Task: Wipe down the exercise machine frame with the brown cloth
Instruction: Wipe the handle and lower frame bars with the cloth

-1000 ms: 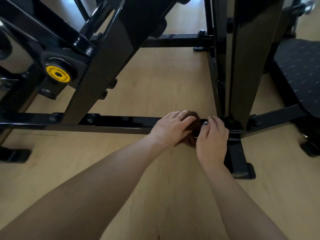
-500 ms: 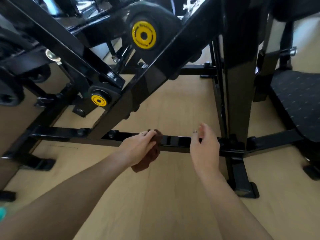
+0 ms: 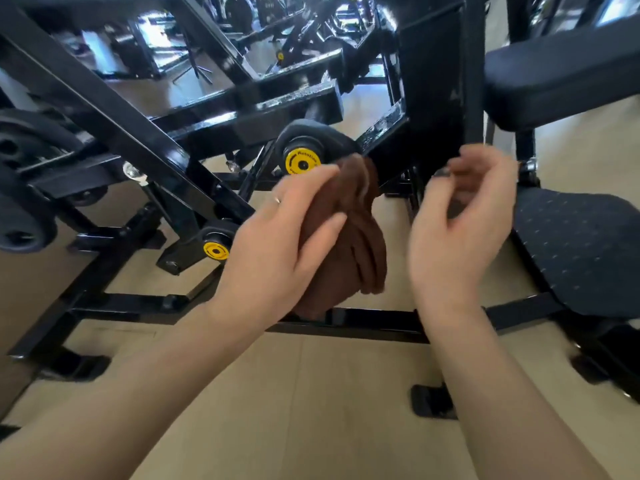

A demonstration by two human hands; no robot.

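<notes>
**Brown cloth bunched in the left hand, off the frame**

The left hand [image 3: 277, 244] grips the brown cloth [image 3: 349, 237] at the centre of the view, thumb and fingers curled round the bunched fabric, a ring on one finger. The cloth hangs in folds from the hand and appears raised clear of the low crossbar [image 3: 363, 322] at 6 o'clock from it; whether its upper edge touches the machine behind cannot be told.

The right hand [image 3: 464, 230] is at 3 o'clock from the cloth, near it but apart, its fingers loosely curled and blurred, holding nothing.

The black exercise machine frame [image 3: 114, 129] fills the upper half, with slanting beams running from 10 o'clock down toward the centre. A large yellow pivot cap [image 3: 300, 164] sits just at 11 o'clock from the cloth; its rim carries black writing that seems to begin "Rotation", the rest hidden. A smaller yellow cap [image 3: 215, 251] lies at 9 o'clock from the left hand, its writing too small to read. A black padded seat [image 3: 581, 247] is at 3 o'clock, over pale wooden floor [image 3: 311, 410].
</notes>
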